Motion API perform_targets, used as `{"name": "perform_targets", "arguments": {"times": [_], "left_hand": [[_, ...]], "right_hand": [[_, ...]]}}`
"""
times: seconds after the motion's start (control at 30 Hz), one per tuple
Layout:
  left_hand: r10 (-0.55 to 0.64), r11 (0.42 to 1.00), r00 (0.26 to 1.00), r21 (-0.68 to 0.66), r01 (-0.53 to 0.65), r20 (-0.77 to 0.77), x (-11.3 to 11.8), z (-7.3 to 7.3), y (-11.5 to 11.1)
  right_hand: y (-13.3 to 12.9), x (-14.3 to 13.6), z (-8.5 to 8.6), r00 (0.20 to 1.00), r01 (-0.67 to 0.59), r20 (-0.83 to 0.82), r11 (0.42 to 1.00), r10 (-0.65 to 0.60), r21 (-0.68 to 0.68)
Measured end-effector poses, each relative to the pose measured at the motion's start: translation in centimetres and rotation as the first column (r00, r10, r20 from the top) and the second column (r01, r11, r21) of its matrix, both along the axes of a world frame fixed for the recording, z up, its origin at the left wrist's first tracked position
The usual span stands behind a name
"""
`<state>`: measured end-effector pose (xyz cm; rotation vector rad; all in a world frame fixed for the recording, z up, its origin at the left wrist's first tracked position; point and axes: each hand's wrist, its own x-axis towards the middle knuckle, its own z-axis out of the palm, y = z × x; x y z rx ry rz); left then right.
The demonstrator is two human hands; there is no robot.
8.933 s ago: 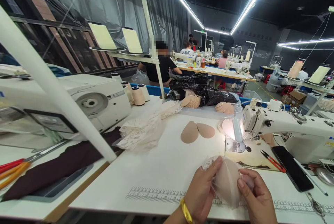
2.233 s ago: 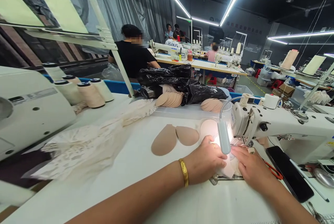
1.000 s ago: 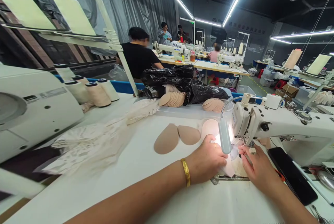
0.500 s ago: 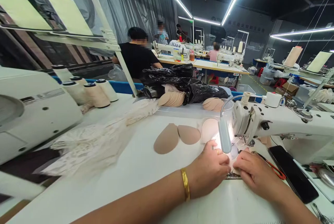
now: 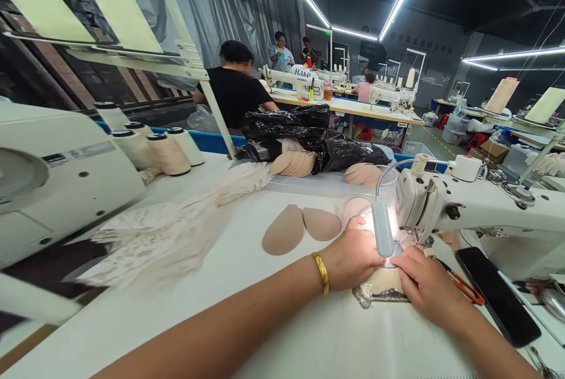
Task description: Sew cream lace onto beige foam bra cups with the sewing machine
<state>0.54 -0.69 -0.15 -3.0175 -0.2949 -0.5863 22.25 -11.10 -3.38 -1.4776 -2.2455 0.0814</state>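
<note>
Pressing padded cup (image 5: pixel 383 280) flat under sewing machine (image 5: pixel 468 208) needle — left hand (image 5: pixel 355 255) spread on top, right hand (image 5: pixel 426 288) pinching near edge, steadying fabric. 2 spare cups (image 5: pixel 302 227) wait on counter (image 5: pixel 247 285); lamp (image 5: pixel 382 232) lights seam.

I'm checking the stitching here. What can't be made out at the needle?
Head view only:
- Needle and stitch line: hidden behind the lamp and washed out by its glare.
- Workpiece: mostly covered by the left hand and right hand; whether either grips it or only presses is unclear.
- Scissors: partly behind the right hand.
- Phone: screen dark.
</note>
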Motion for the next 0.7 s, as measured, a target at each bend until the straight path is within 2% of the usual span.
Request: {"name": "perform_targets", "arguments": {"times": [0.1,0.17,0.23,0.3,0.37,0.43,0.57,0.7], "left_hand": [[0.067,0.997,0.998,-0.027,-0.068,-0.018,0.3,0.1,0.3],[0.182,0.983,0.983,-0.025,-0.183,-0.014,0.5,0.1,0.5],[0.368,0.929,0.930,-0.051,-0.367,0.006,0.4,0.3,0.9],[0.537,0.838,0.844,-0.112,-0.534,-0.008,0.0,0.6,1.4],[0.601,0.782,0.795,-0.145,-0.606,-0.085,-0.7,1.0,1.8],[0.578,0.789,0.797,-0.128,-0.601,-0.175,-1.4,1.3,1.8],[0.486,0.849,0.833,-0.085,-0.522,-0.262,-1.7,1.8,0.5],[0.240,0.959,0.951,-0.102,-0.263,-0.194,-0.6,1.0,-1.0]], "right_hand": [[0.0,-0.1,-0.1,1.000,0.020,0.017,1.000,-0.020,-0.006],[-0.1,-0.1,-0.1,0.999,0.019,0.035,1.000,-0.019,0.001],[-0.2,-0.1,-0.1,0.999,0.018,0.045,1.000,-0.019,0.008],[-0.3,0.0,-0.1,0.999,0.020,0.049,1.000,-0.021,0.012],[-0.4,-0.1,-0.1,0.998,0.029,0.049,0.999,-0.029,0.018],[-0.4,-0.1,0.0,0.998,0.034,0.043,0.999,-0.036,0.034],[-0.5,-0.1,0.2,0.999,0.024,0.023,0.998,-0.026,0.050],[-0.4,0.0,0.4,0.999,0.030,0.015,0.999,-0.029,-0.031]]}}
